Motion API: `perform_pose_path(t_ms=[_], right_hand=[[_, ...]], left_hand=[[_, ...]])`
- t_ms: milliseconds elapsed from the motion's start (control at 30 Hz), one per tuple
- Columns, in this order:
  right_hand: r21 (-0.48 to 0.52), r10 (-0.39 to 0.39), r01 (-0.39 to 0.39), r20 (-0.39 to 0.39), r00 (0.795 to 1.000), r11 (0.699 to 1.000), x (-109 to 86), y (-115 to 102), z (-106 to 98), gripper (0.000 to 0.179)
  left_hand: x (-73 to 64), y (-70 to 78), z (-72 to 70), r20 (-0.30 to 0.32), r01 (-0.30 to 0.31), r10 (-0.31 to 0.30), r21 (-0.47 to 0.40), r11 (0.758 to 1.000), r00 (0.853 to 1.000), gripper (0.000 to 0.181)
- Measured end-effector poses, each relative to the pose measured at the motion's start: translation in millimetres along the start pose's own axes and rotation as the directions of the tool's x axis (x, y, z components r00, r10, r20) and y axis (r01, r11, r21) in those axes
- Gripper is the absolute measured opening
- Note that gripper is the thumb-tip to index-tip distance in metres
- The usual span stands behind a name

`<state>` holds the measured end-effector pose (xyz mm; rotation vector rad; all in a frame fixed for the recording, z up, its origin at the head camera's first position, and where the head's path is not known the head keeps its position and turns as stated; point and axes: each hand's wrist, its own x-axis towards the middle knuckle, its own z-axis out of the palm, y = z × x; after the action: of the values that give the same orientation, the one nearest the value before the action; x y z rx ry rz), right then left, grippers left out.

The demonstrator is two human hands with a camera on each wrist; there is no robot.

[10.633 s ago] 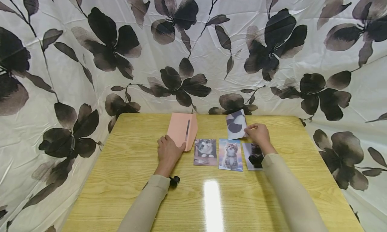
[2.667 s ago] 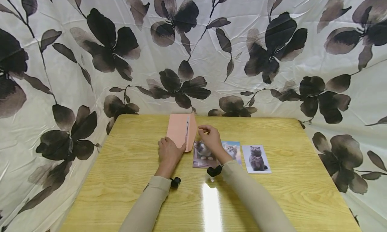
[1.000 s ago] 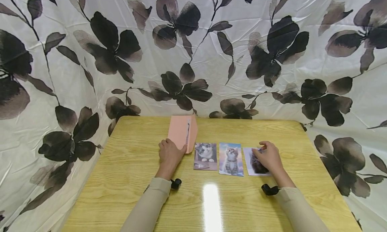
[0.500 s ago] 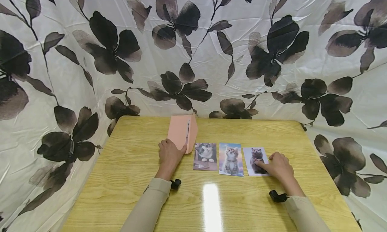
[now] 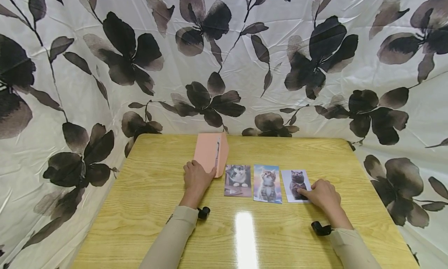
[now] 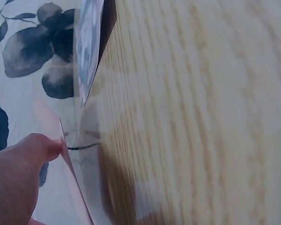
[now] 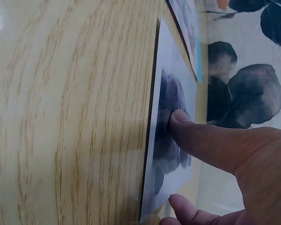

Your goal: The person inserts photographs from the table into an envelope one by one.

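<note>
My left hand (image 5: 197, 178) rests on the near left part of a pink envelope (image 5: 207, 146), its thumb (image 6: 49, 149) on the envelope close to the opening. A dark and pale printed strip (image 5: 217, 152) shows in that opening. On the right, my right hand (image 5: 323, 195) touches a photo card of a dark grey cat (image 5: 293, 177); the straight thumb (image 7: 201, 138) presses on the picture while the other fingers lie at the card's right edge. In the middle lie a photo card of a fluffy kitten (image 5: 267, 183) and one of a grey-and-white cat (image 5: 238, 180).
Everything lies on a yellow wood-grain table (image 5: 157, 230) with a bright light reflection near its front middle. A white cloth (image 5: 259, 105) with dark flowers hangs behind and around it. Each wrist carries a small black camera (image 5: 203, 213).
The patterned card held earlier by the right hand is gone from it; a strip now shows differently in the envelope. The right hand moved from the envelope to the dark grey cat card. The left hand stayed.
</note>
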<state>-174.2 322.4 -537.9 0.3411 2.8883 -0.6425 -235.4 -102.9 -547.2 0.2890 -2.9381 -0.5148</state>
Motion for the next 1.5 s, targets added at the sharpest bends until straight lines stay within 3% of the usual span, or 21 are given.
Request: perform_pose_path(t_ms=[433,600,833,1067,1400,1500], right_hand=[[0.06,0.041,-0.042,0.02,0.999,0.997,-2.3,-3,-2,0.06],[0.138,0.014,-0.017,0.023,1.0,0.99,1.5,2,-1,0.062],[0.302,-0.027,0.027,-0.004,1.0,0.953,11.4,14,-2,0.046],[0.37,-0.022,0.021,-0.002,1.0,0.929,18.9,25,-4,0.046],[0.479,0.107,-0.067,-0.056,0.993,0.875,23.8,18,-6,0.055],[0.528,0.154,-0.09,-0.078,0.985,0.844,27.0,11,-6,0.056]], left_hand=[[0.9,0.1,0.2,0.009,-0.014,0.014,0.032,0.999,1.0,0.086],[1.2,-0.3,2.5,0.01,-0.013,0.013,0.018,1.0,1.0,0.085],[1.0,-0.7,2.1,0.008,-0.017,0.017,0.019,1.0,1.0,0.086],[0.2,0.1,1.3,-0.003,-0.019,0.019,0.006,1.0,1.0,0.083],[-0.3,-0.1,1.7,-0.009,-0.011,0.011,-0.009,1.0,1.0,0.082],[-0.3,0.0,2.4,-0.01,-0.01,0.01,-0.007,1.0,1.0,0.083]])
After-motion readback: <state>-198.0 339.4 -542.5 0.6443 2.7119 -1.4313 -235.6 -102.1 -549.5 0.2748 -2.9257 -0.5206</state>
